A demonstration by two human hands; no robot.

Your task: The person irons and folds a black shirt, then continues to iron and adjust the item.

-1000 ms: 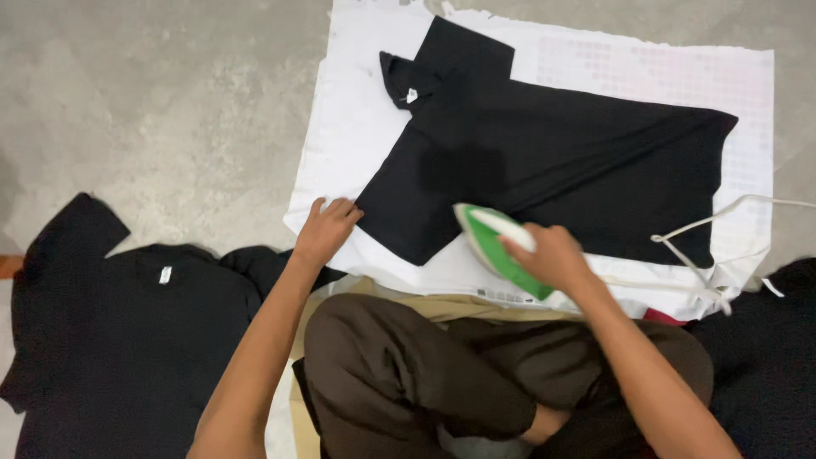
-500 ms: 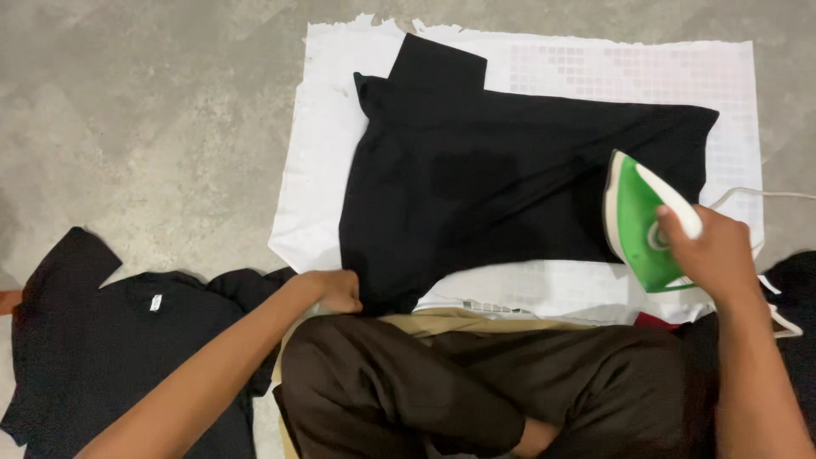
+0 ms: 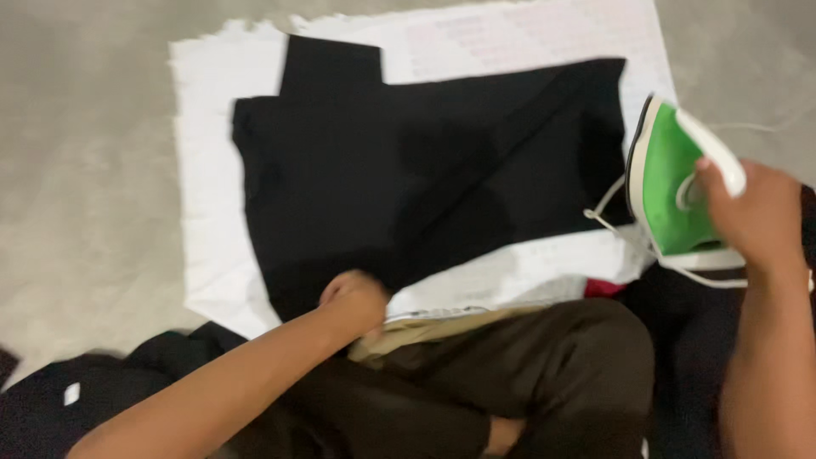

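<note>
A black shirt (image 3: 408, 178) lies flat on a white cloth (image 3: 212, 195) spread over the floor. My left hand (image 3: 353, 299) is closed on the near hem of the black shirt, close to my knee. Over at the right, my right hand (image 3: 752, 212) grips the white handle of a green and white iron (image 3: 667, 191), tilted up off the cloth beside the shirt's right edge. My crossed legs in dark brown trousers (image 3: 544, 374) fill the foreground.
A pile of black garments (image 3: 76, 408) lies at the lower left on the grey concrete floor (image 3: 85, 170). More dark cloth sits at the right by a red item (image 3: 605, 289). A white wire hanger (image 3: 608, 212) pokes out near the iron.
My right hand has carried the iron off the shirt to its right side and tilted it up. My left hand slid from the shirt's left edge to its near hem.
</note>
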